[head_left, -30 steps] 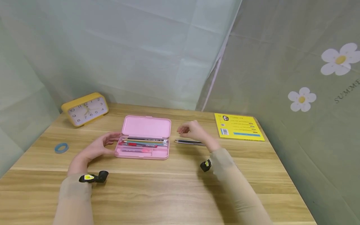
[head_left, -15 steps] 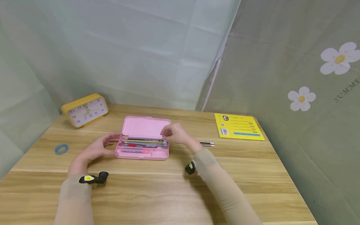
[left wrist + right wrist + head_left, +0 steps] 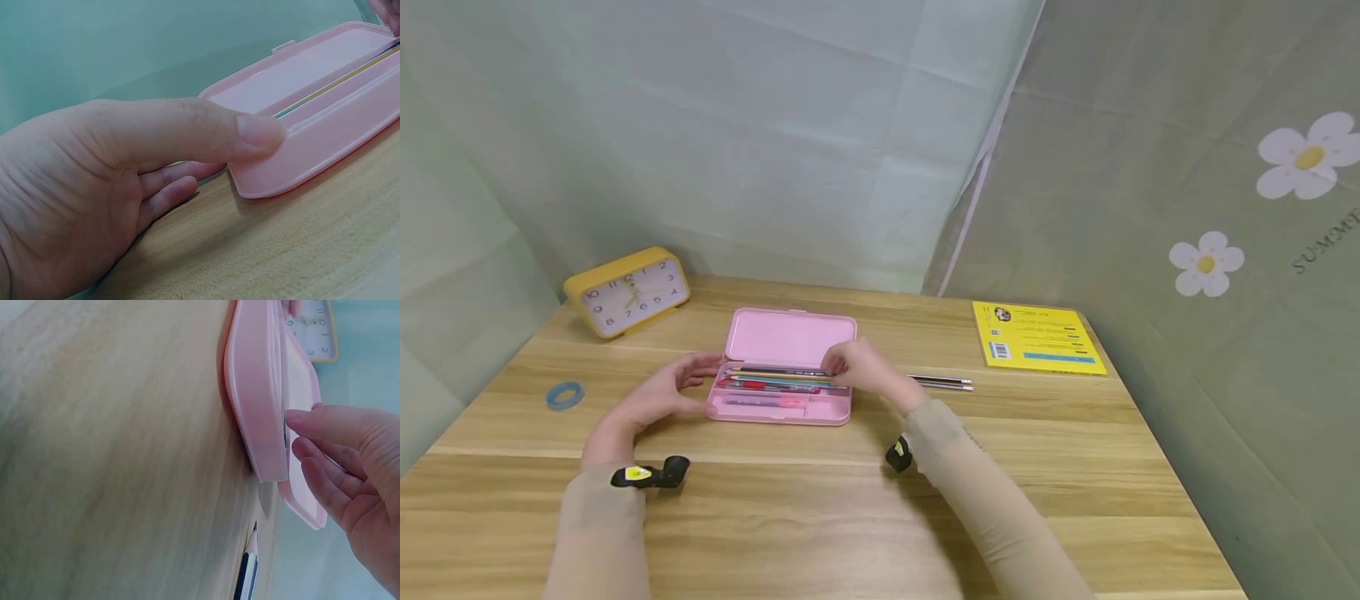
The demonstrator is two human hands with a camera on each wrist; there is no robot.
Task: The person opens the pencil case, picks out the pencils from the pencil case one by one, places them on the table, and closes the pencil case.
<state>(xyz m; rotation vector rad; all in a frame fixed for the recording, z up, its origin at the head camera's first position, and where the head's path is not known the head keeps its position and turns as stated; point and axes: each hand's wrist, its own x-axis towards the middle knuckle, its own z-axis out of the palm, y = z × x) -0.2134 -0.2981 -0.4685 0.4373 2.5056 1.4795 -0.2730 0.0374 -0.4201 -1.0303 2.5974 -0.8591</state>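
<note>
An open pink pencil case (image 3: 827,411) lies on the table, its lid (image 3: 775,333) folded back. Inside are several pencils (image 3: 775,375), a red pen (image 3: 767,386) and, in the front compartment, a pink-tipped pen (image 3: 763,402). My left hand (image 3: 662,393) holds the case's left end, thumb at the front corner and fingers towards the hinge; the left wrist view shows the thumb (image 3: 259,134) against its side. My right hand (image 3: 867,371) reaches into the right end, fingertips at the pencils' ends. In the right wrist view, whether thumb (image 3: 300,419) and fingers pinch a pencil is unclear.
Two dark pencils (image 3: 942,382) lie to the right of the case, partly behind my right hand. A yellow book (image 3: 1037,337) is farther right. On the left are a yellow alarm clock (image 3: 628,292) and a blue ring, maybe tape (image 3: 564,395). Curtains surround the table.
My right hand has moved left from above the loose pencils on the table and lowered into the case's right end. My left hand stays at the case.
</note>
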